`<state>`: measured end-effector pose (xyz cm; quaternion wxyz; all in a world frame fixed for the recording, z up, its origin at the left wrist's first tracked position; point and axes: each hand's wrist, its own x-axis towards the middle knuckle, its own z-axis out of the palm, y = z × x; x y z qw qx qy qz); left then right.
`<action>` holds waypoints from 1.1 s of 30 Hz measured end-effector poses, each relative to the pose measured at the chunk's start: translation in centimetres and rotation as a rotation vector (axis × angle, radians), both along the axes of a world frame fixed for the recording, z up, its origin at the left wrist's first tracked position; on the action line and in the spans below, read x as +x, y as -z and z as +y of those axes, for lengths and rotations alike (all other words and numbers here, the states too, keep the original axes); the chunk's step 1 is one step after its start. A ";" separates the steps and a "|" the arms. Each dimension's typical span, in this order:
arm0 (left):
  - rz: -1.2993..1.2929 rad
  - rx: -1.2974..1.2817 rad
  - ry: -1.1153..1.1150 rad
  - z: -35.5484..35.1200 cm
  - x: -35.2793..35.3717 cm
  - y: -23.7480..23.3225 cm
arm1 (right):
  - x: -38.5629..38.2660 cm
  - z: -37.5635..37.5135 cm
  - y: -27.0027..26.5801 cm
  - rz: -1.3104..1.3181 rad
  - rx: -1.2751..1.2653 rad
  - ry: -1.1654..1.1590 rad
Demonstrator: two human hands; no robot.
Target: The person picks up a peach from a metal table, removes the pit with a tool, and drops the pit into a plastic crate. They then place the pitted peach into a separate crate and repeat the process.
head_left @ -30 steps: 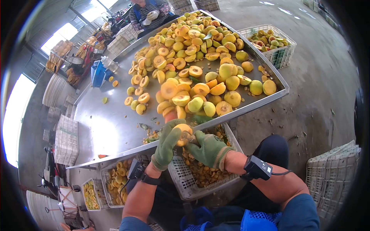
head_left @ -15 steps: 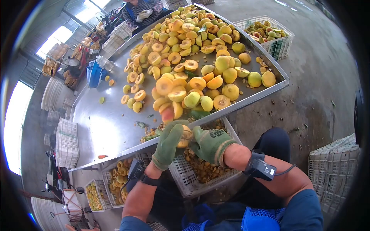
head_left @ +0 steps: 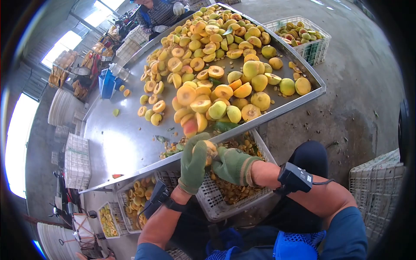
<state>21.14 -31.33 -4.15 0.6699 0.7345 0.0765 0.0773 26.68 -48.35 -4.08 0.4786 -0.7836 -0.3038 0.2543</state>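
My left hand (head_left: 193, 167), in a green knit glove, is closed around a yellow peach half (head_left: 211, 151) above the table's near edge. Close against the fruit's right side is my right hand (head_left: 235, 166), gloved alike, with its fingers curled in. Whatever it grips is hidden by the glove and the fruit. Beneath both hands stands a white plastic crate (head_left: 213, 207) with pits and brownish scraps inside. Just beyond my hands, a large heap of halved and whole peaches (head_left: 208, 93) covers much of the metal table (head_left: 110, 134).
A raised metal rim (head_left: 281, 110) borders the table. Crates of peach halves (head_left: 136, 197) stand below left, another fruit crate (head_left: 318, 54) at the far right. A blue container (head_left: 106, 84) sits on the table's left side. Across it, a person (head_left: 160, 15) wears white gloves.
My right hand has rolled at the wrist, turning its glove print out of sight. My left hand still holds the peach half. The other person's hands have moved apart.
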 end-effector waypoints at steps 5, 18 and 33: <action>-0.101 0.092 -0.072 -1.1 -0.3 0.2 | -0.5 0.0 -0.4 0.082 -0.022 0.014; -0.150 0.237 -0.134 -3.1 -0.4 -0.6 | -1.1 -1.0 -1.2 0.010 -0.088 0.034; -0.353 0.490 -0.147 -2.4 -0.3 0.3 | -0.8 -0.1 -0.1 0.072 -0.014 -0.065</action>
